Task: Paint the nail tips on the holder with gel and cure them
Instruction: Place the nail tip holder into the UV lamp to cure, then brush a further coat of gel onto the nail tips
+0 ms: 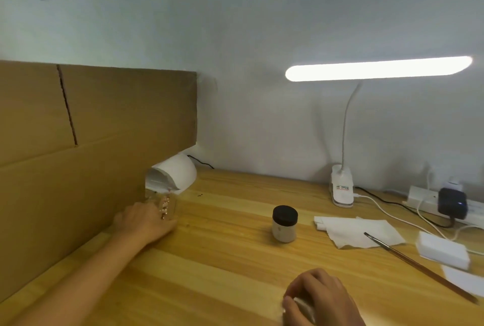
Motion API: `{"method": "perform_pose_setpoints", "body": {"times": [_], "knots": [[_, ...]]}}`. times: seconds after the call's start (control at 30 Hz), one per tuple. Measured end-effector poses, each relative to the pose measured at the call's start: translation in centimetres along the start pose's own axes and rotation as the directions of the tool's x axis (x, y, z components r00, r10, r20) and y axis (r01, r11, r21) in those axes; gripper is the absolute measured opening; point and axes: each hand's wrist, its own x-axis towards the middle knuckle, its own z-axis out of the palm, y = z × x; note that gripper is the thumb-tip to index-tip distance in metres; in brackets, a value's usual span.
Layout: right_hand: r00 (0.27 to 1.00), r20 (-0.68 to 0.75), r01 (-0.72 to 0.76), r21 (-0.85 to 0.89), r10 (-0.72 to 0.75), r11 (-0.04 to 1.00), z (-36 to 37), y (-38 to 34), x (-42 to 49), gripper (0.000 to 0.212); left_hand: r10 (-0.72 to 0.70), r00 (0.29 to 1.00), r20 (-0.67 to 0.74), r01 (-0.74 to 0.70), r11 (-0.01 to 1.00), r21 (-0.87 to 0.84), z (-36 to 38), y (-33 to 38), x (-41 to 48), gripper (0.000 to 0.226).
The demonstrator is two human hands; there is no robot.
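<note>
Head view. Left hand [146, 220] stretched to 10 o'clock, fingers [167, 224] closed on clear holder [163, 206] with nail tips [165, 207], just at mouth of white curing lamp [172, 176] tucked behind cardboard [91, 142]. Right hand [322, 299] at 5 o'clock, fingers curled over something pale; object unclear. Gel jar [285, 223] capped, centre of surface [235, 260]; brush [419, 265] at 3 o'clock, tip on tissue [358, 228].

Risks, judged: wet tips brushing lamp rim or cardboard edge and smearing; holder tilting in a blind reach.

Writing: desk lamp clip [341, 186] carries small label, unreadable; jar label illegible.
</note>
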Motion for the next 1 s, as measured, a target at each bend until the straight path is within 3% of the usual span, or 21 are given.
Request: {"method": "perform_pose_setpoints", "body": {"times": [0.1, 0.27, 0.43, 0.53, 0.63, 0.73, 0.8, 0.87, 0.93, 1.0], "knots": [[0.999, -0.017, -0.040, 0.057, 0.041, 0.998, -0.1, -0.2, -0.7, 0.004, 0.118, 0.993, -0.016, -0.119, 0.990, -0.071, -0.5, 0.1, -5.1, 0.045], [0.974, -0.189, -0.088, 0.197, 0.126, 0.976, -0.6, -0.2, -1.3, 0.031, 0.380, 0.923, -0.064, -0.385, 0.910, -0.156, -1.8, 2.6, -15.9, 0.049], [0.908, -0.272, -0.160, 0.477, 0.319, 0.864, -3.6, 1.4, -0.7, 0.029, 0.721, 0.693, -0.003, -0.701, 0.673, -0.234, -3.2, 9.9, -21.5, 0.062], [0.808, -0.391, -0.147, 0.590, 0.441, 0.794, -6.3, 3.3, -0.4, 0.032, 0.827, 0.562, 0.036, -0.776, 0.541, -0.324, -3.3, 16.0, -22.7, 0.072], [0.729, -0.533, -0.151, 0.487, 0.430, 0.860, -9.1, 6.5, -0.8, 0.026, 0.908, 0.418, -0.012, -0.847, 0.385, -0.365, -4.0, 20.9, -23.0, 0.065], [0.758, -0.560, -0.237, 0.240, 0.334, 0.941, -10.7, 9.9, -2.3, 0.020, 0.934, 0.330, -0.135, -0.863, 0.242, -0.443, -3.6, 23.7, -21.9, 0.036], [0.808, -0.487, -0.302, 0.140, 0.331, 0.943, -10.6, 11.5, -3.4, 0.017, 0.875, 0.388, -0.289, -0.849, 0.218, -0.481, -2.6, 23.9, -20.5, 0.019], [0.837, -0.389, -0.379, 0.094, 0.384, 0.921, -10.7, 12.4, -4.2, 0.012, 0.770, 0.493, -0.405, -0.834, 0.284, -0.474, -1.7, 23.7, -18.9, 0.024], [0.859, -0.323, -0.418, 0.008, 0.398, 0.909, -10.9, 12.7, -4.4, 0.012, 0.669, 0.599, -0.440, -0.777, 0.355, -0.520, -1.1, 23.2, -17.2, 0.029], [0.880, -0.277, -0.430, -0.115, 0.386, 0.896, -11.0, 12.6, -4.6, 0.017, 0.651, 0.665, -0.366, -0.695, 0.360, -0.622, -0.8, 23.2, -16.1, 0.036]]}}
